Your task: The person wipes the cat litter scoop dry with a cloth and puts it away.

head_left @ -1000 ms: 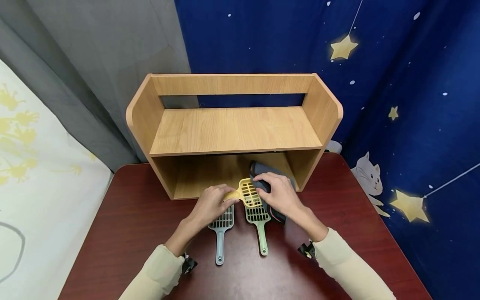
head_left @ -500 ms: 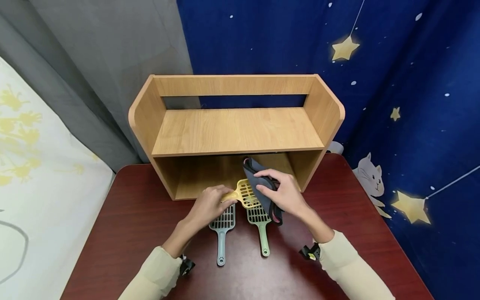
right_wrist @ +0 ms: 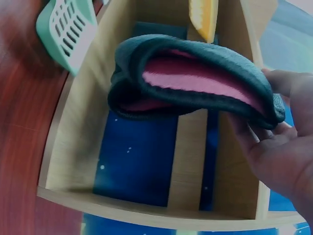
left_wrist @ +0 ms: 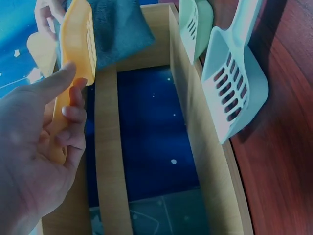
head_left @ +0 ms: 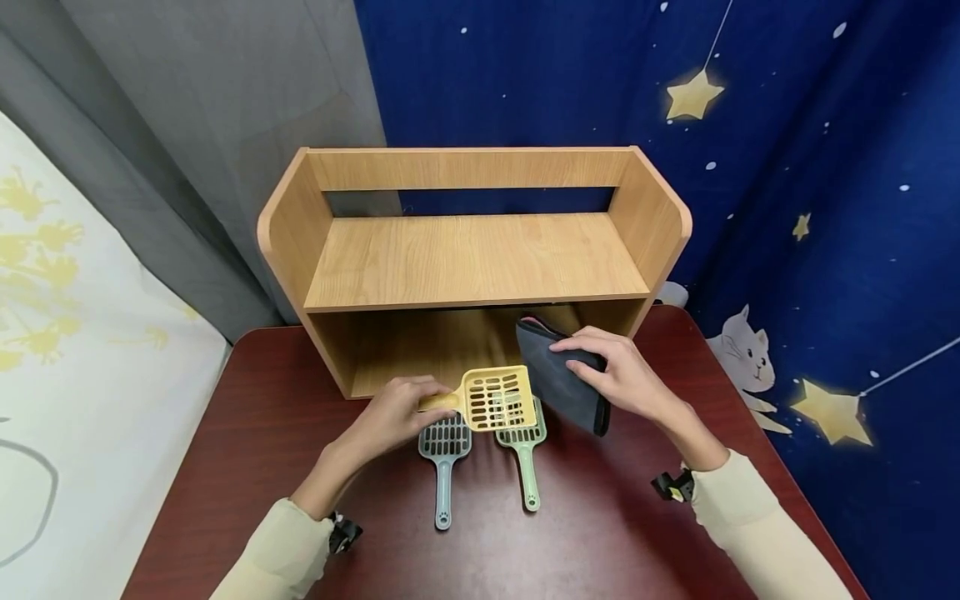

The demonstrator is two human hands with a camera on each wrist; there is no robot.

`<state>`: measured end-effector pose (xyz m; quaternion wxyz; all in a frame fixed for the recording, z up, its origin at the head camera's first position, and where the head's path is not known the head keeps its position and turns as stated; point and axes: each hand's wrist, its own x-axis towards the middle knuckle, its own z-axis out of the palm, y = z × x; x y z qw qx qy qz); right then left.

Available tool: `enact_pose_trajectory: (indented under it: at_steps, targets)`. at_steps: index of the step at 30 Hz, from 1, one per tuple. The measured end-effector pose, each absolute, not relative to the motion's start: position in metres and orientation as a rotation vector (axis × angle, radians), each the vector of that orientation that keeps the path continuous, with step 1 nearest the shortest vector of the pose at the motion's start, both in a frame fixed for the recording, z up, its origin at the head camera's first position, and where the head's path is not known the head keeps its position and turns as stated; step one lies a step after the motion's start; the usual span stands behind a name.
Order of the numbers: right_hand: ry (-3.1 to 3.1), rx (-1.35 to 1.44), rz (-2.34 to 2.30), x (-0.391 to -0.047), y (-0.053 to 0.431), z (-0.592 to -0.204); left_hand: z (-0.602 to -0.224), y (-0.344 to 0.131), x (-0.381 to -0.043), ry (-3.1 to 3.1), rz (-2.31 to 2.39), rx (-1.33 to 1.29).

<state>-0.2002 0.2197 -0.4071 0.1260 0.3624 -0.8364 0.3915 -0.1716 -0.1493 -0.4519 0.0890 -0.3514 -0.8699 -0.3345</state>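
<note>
Filling the lower frame, counter (head_left: 262,450); wooden shelf (head_left: 476,258) on it at upper centre, same as half a second ago. Cloth (head_left: 558,383) has shifted right, off the face of the yellow scoop (head_left: 480,400), now just beside its right edge in the head view. Right hand (head_left: 618,375): thumb and fingers pinching cloth, right of centre. Left hand (head_left: 393,412): gripping scoop handle, fingers curled round. Cloth: grey-blue, folded, black-edged, pink inside. Yellow scoop: slotted face visible, overlapping green scoop (head_left: 527,467) and blue scoop (head_left: 444,479), both handles toward bottom.
</note>
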Motion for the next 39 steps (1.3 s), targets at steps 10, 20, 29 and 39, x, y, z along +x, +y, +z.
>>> enact_pose_trajectory:
  at_steps: [10, 20, 29, 39]
  targets:
    - [-2.46, 1.115, 1.401, -0.217, 0.212, -0.426, -0.445, -0.145, -0.168, -2.526, -1.101, -1.194]
    - [-2.516, 1.333, 1.621, -0.23, 0.179, -0.43, -0.446, -0.126, -0.167, -2.655, -1.217, -1.259]
    - [-2.512, 1.432, 1.58, -0.231, 0.17, -0.426, -0.448, -0.127, -0.165, -2.635, -1.143, -1.243]
    - [-2.578, 1.382, 1.488, -0.226, 0.204, -0.421, -0.451, -0.15, -0.161, -2.628, -1.115, -1.172]
